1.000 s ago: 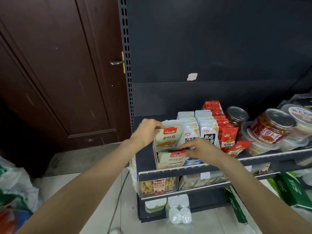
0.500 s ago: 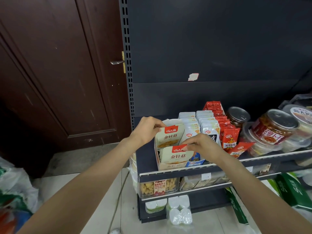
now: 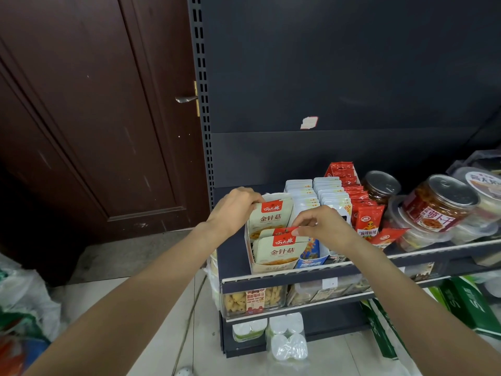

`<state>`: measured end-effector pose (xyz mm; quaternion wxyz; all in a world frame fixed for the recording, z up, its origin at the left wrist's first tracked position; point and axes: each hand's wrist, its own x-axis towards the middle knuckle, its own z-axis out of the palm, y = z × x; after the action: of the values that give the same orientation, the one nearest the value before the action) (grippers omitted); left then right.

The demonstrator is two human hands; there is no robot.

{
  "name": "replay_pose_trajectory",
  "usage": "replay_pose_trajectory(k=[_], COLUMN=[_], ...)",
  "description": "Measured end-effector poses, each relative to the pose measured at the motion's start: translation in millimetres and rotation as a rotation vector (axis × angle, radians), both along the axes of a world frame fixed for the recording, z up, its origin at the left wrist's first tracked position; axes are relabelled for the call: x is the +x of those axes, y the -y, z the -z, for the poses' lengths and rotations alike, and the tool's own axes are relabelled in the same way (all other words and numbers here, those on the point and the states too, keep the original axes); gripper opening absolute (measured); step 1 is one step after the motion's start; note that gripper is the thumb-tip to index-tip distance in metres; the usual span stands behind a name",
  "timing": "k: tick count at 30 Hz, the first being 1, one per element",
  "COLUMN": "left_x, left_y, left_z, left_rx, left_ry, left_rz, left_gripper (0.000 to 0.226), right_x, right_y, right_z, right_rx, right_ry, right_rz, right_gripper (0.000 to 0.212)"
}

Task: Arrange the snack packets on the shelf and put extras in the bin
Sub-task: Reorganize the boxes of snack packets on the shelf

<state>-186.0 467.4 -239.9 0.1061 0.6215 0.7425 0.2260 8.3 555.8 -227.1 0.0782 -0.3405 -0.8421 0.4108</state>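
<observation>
A white display carton (image 3: 273,267) stands at the left end of the dark shelf (image 3: 233,256) and holds cream mushroom snack packets with red tops. My left hand (image 3: 235,207) grips the top of the rear packets (image 3: 271,218) and keeps them upright. My right hand (image 3: 322,226) pinches the red top edge of the front packet (image 3: 279,251), which stands upright in the carton. Rows of white packets (image 3: 314,194) and red packets (image 3: 366,218) stand to the right.
Jars with metal lids (image 3: 439,202) crowd the shelf's right end. Clear tubs of snacks (image 3: 252,299) sit on the shelf below, white cups (image 3: 287,337) on the floor. A brown door (image 3: 95,118) stands left; bags (image 3: 21,308) lie lower left, green boxes (image 3: 469,305) lower right.
My right hand has raised the front packet from lying flat to standing upright in the carton. My left hand has kept its hold on the rear packets.
</observation>
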Motion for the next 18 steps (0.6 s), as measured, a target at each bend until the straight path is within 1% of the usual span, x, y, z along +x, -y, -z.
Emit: replay_pose_trajectory(k=[4,7,9,11,14,16,18], left_x=[-1.1,-3.8,-4.0,-2.7,-4.8,-6.9,-8.7], left_y=[-1.8,-2.6,-0.7,1.9,3.1,1.1,0.3], left_z=[-2.3,3.8,9.0,11.0,7.4,7.2,10.0], left_rx=[-0.003,0.001,0.014,0.035,0.075,0.033,-0.029], left_ry=[-0.141,-0.279,-0.354,-0.439,-0.478,-0.497,-0.548], left_rz=[0.037,0.066,0.066,0.073,0.034,0.040,0.068], left_gripper=[0.031,0.038,0.045,0.048,0.047,0.048,0.051], right_x=[0.9,3.0,3.4,3.2,3.2,4.4,6.9], right_y=[-0.7,-5.2,-7.6,-8.2,-7.3,-7.1,-7.0], right_z=[-2.2,-8.2,-13.6,-19.0,-26.0,-28.3,-29.5], right_rx=[0.022,0.130,0.199,0.261,0.317,0.353,0.406], right_ry=[-0.050,-0.124,-0.137,-0.136,-0.151,-0.142,-0.126], right_rz=[0.026,0.124,0.169,0.196,0.208,0.208,0.218], right_gripper=[0.013,0.006,0.006,0.007,0.014,0.021,0.022])
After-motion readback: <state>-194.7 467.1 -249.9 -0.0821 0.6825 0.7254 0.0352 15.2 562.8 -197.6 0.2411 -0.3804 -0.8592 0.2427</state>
